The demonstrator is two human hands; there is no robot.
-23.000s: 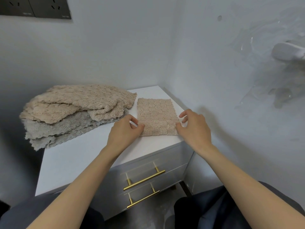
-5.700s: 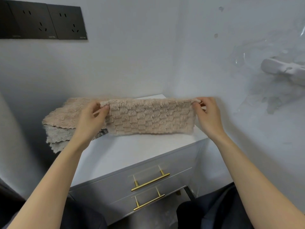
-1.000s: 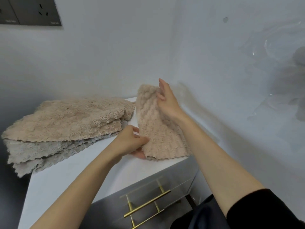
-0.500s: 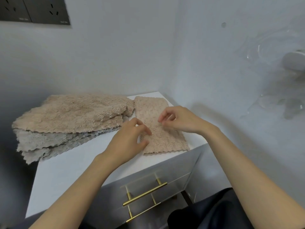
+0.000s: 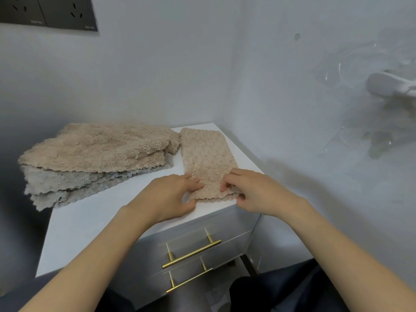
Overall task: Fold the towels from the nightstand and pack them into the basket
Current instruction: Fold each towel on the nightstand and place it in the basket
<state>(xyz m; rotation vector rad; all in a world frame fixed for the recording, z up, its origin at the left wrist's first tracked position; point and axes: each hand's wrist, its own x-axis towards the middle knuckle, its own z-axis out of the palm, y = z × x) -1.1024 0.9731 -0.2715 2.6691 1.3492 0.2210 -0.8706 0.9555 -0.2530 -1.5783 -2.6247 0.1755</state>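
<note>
A beige towel, folded into a long strip, lies flat on the right side of the white nightstand. My left hand pinches its near left corner. My right hand pinches its near right corner at the front edge. To the left sits a stack of towels, beige ones on top and grey ones beneath. No basket is in view.
The nightstand stands in a corner, with walls behind and to the right. Its front holds two drawers with brass handles. Dark wall sockets are at the upper left. A white fixture sticks out from the right wall. My knees are below.
The strip, held up off the top a second ago, now lies flat. Both hands slid from its middle to its near corners and took hold of them.
</note>
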